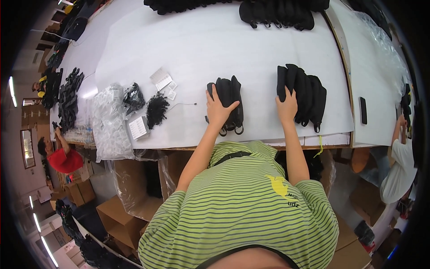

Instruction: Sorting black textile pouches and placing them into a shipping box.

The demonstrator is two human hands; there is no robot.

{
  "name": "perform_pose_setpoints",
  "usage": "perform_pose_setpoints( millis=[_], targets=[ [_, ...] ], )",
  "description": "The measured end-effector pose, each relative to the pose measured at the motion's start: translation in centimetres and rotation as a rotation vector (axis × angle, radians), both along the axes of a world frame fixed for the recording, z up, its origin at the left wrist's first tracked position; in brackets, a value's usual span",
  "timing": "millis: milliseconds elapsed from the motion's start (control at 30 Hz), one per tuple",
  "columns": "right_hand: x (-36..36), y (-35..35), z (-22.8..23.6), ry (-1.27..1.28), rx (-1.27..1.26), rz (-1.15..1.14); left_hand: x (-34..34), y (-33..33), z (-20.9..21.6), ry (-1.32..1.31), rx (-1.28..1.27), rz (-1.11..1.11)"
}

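Note:
My left hand (218, 111) is closed around a small bundle of black fabric pouches (232, 105), its thumb and fingers apart across them. Small loops stick out at the bundle's near end. To the right, my right hand (287, 106) grips the left side of a second row of black pouches (309, 96), which overlap one another; its fingertips are partly hidden among the folds. Both bundles lie on the white table (179, 49) near its front edge, with a gap between them.
Left of my hands lie a heap of small black strings (157, 110), a bag of black pieces (133, 97), label sheets (138, 127) and a large clear plastic bag (109, 121). More black pouches (277, 15) are at the back. A phone (363, 110) lies at right; people work on both sides.

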State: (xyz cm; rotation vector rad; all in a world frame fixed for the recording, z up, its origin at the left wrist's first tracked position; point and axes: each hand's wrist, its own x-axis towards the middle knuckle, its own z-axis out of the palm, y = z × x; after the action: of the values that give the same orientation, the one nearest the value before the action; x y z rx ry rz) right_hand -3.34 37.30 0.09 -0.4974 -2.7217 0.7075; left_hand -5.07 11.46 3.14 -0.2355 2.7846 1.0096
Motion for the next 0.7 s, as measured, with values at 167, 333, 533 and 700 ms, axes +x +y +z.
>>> perform_pose_setpoints(
  millis=[167,333,533,700],
  targets=[
    [2.7,-7.1,2.7,-0.187,-0.302,0.205,0.0,0.0,-0.7,0.068,-0.002,0.003],
    [2.7,-8.6,1.4,-0.184,-0.434,0.378,-0.2,-0.1,-0.8,0.045,-0.014,0.004],
    [1.7,-4.4,2.2,0.177,-1.437,0.02,-0.1,-0.5,-1.0,0.048,-0.011,0.005],
    [2.2,-5.4,-1.8,-0.49,-1.453,-0.041,0.1,-0.3,-0.7,0.055,0.012,-0.009]
  ],
)
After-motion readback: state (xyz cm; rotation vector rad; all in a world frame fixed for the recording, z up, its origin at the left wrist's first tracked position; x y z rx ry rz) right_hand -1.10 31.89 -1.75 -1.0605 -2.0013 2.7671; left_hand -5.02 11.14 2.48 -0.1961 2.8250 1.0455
